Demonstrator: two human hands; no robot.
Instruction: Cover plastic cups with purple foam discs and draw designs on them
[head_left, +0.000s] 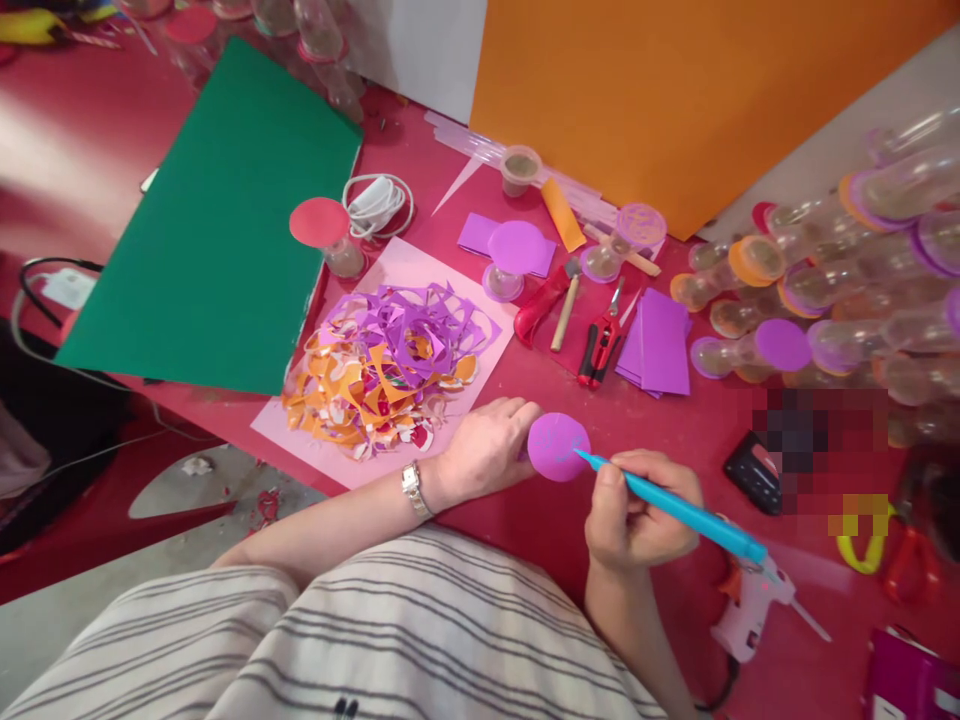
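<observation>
My right hand [643,508] pinches a light-blue felt-tip pen [694,513]. The pen's tip touches the right side of a round purple disc [553,446], which bears faint blue marks. My left hand [491,445], with a watch on its wrist, curls its fingers at the disc's left edge and steadies it from below. What lies beneath the disc is mostly hidden. To the left, a heap of purple and orange paper scraps [390,360] rests on a pink sheet [390,258]. Behind the disc lie red-handled pliers [600,340] and a stack of purple cards [658,345].
A large green board [217,230] covers the left of the red table. At the back are a small hammer [567,305], a coiled white cable [379,205] and an orange board [645,90]. Stacked clear cups [847,280], a glue gun [757,600] and scissors [911,560] are at right.
</observation>
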